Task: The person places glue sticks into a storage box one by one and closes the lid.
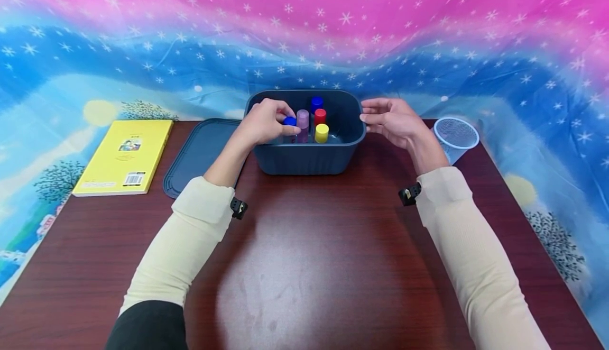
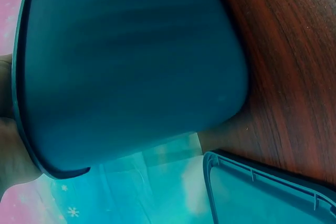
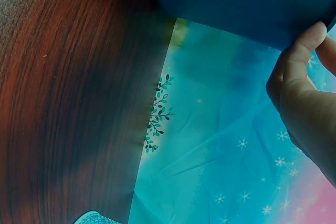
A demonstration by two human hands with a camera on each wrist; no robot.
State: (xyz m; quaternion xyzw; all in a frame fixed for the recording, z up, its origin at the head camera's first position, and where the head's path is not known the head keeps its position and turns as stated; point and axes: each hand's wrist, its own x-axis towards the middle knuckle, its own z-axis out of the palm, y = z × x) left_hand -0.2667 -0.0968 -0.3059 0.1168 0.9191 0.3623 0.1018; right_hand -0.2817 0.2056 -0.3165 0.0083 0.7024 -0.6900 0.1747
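Note:
A dark blue-grey storage bin (image 1: 304, 160) stands upright at the back of the table. My left hand (image 1: 263, 123) reaches over its left rim and pinches a blue-capped container (image 1: 289, 121) between thumb and fingers; its lower part is hidden. Beside that, inside the bin, stands a translucent purple container (image 1: 302, 126). Another blue-topped one (image 1: 316, 104), a red-topped one (image 1: 320, 117) and a yellow-topped one (image 1: 321, 132) stand to its right. The fingers of my right hand (image 1: 394, 121) are extended and touch the bin's right side near the rim, as the right wrist view also shows.
The bin's flat lid (image 1: 202, 152) lies on the table left of the bin. A yellow book (image 1: 126, 157) sits farther left. Behind my right wrist is a light blue mesh cup (image 1: 455, 136). A patterned cloth (image 1: 304, 38) hangs behind the table.

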